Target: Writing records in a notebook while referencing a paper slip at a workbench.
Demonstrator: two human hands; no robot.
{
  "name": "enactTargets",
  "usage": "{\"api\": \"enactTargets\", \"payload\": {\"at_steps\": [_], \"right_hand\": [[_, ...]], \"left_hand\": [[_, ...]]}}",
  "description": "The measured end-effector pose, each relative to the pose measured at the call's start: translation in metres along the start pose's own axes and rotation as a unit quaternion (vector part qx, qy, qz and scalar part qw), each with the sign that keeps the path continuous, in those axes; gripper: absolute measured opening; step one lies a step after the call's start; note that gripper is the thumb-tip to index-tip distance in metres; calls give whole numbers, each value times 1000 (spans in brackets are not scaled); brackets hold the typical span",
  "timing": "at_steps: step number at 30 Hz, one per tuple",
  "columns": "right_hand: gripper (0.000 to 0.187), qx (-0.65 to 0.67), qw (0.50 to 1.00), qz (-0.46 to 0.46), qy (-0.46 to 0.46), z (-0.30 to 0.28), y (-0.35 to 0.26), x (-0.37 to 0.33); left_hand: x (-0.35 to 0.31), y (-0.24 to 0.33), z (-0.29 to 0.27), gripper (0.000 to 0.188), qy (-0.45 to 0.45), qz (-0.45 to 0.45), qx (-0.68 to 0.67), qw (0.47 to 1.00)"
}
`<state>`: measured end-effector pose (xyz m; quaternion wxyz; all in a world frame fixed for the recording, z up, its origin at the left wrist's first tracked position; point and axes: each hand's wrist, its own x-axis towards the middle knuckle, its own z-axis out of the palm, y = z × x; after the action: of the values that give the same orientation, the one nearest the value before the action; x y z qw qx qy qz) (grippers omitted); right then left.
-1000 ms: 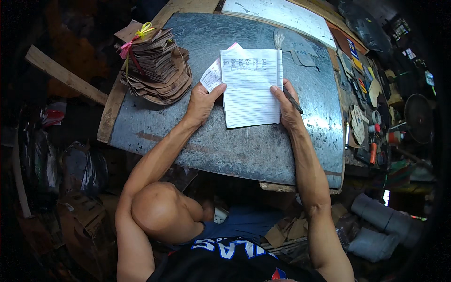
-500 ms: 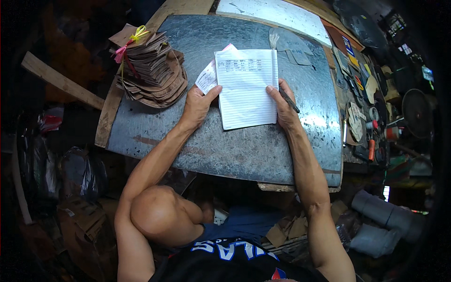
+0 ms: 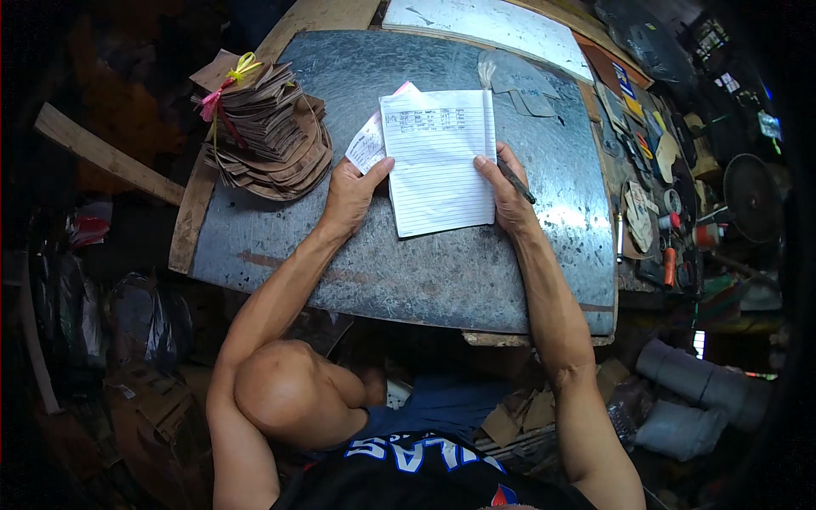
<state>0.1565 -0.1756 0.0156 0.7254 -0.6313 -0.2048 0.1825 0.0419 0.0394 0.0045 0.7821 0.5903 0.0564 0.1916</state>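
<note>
A lined notebook (image 3: 440,178) with handwriting near its top is held up over the metal-topped table. My left hand (image 3: 353,191) grips its left edge, thumb on the page, together with a small written slip (image 3: 367,146) that pokes out behind it. A pink paper corner shows above the slip. On the other side, my right hand (image 3: 510,191) clasps the notebook's right edge with the thumb on top. A dark pen (image 3: 517,182) is tucked in the same hand. The fingers behind the notebook are hidden.
Stacked brown cut pieces (image 3: 263,127), tied with pink and yellow ribbon, stand at the table's (image 3: 357,280) left. A pale-bristled brush (image 3: 486,72) and grey flat templates (image 3: 527,81) lie beyond the notebook. Various tools, including an orange-handled one (image 3: 670,266), crowd the right-hand bench.
The whole scene, hands and notebook included, has shifted slightly left in the picture. Both hands keep the same hold on the notebook, slip and pen.
</note>
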Motion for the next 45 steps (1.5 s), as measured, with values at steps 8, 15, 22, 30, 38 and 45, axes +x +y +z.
{"api": "enactTargets", "payload": {"at_steps": [8,15,22,30,38,45], "right_hand": [[45,0,1000,26,-12,1,-7,-2],[45,-10,1000,3,-8,-2,0,0],[46,-3,1000,13,-7,0,-1,0],[47,-7,1000,16,2,1,-2,-1],[46,-5,1000,7,-1,-1,3,1],[45,-10,1000,10,-1,-2,0,0]], "left_hand": [[0,1,-1,35,2,-6,-2,1000],[-1,5,1,34,-4,-27,-13,1000],[-1,1,0,31,0,2,6,1000],[-1,-1,-2,31,-9,-11,-25,1000],[0,-2,-3,32,-8,-15,-21,1000],[1,-1,1,33,-7,0,-12,1000]]}}
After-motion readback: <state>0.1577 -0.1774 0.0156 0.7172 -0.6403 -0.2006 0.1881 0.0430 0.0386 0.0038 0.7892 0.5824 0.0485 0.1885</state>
